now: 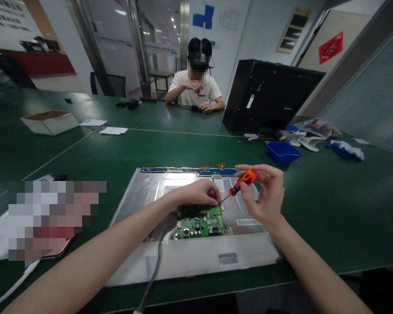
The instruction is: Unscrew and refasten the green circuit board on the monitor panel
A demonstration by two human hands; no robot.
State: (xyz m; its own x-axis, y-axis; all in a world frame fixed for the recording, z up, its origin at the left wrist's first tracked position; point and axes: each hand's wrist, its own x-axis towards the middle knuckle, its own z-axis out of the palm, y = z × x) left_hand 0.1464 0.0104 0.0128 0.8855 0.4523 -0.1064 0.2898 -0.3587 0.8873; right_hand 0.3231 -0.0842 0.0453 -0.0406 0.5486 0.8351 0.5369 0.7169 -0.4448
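My right hand (265, 196) holds a screwdriver (244, 181) with an orange and black handle, slanting down to the left. Its tip meets the upper right corner of a green circuit board (201, 224). Close by that tip, my left hand (203, 192) is closed in a pinch over the board's far edge; what lies between its fingertips is hidden. The board sits on the silvery metal back of a flat display panel (137, 196). A narrow blue circuit strip (183, 171) runs along the panel's far edge, and a grey cable (159, 253) leads from the board toward me.
On the green table (150, 150) stand a black monitor casing (268, 96), a blue tray (283, 151) and a white box (50, 124). Gloves (345, 149) lie at right. A white cable (16, 283) runs at lower left. Across the table a person (196, 87) works with a screwdriver.
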